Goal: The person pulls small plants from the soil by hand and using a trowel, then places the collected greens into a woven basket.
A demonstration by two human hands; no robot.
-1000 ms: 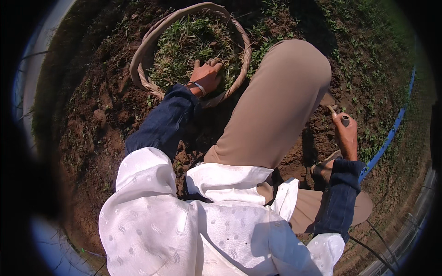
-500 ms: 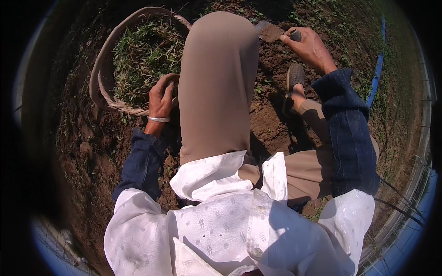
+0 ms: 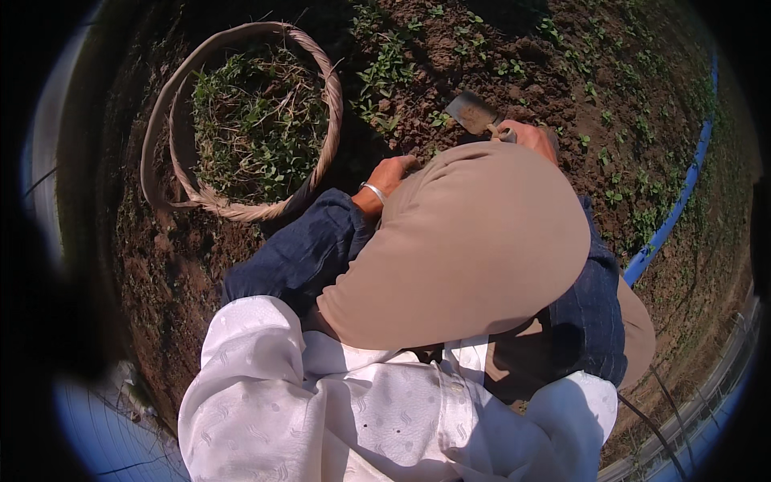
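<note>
"Where is the bladed tool point(image 3: 479, 118) held?"
"It is gripped by its handle point(image 3: 507, 136) in the right hand point(image 3: 532, 140); the blade point(image 3: 469, 109) is angled forward and left."
"And the left hand point(image 3: 392, 174)?"
"Partly hidden by the knee point(image 3: 490, 233); its state cannot be told. The grass-filled basket point(image 3: 333, 108) is set to its left."

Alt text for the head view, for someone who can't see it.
The right hand holds a bladed tool over weedy soil; the left hand is partly hidden by a knee. A basket of greens sits upper left.
</note>
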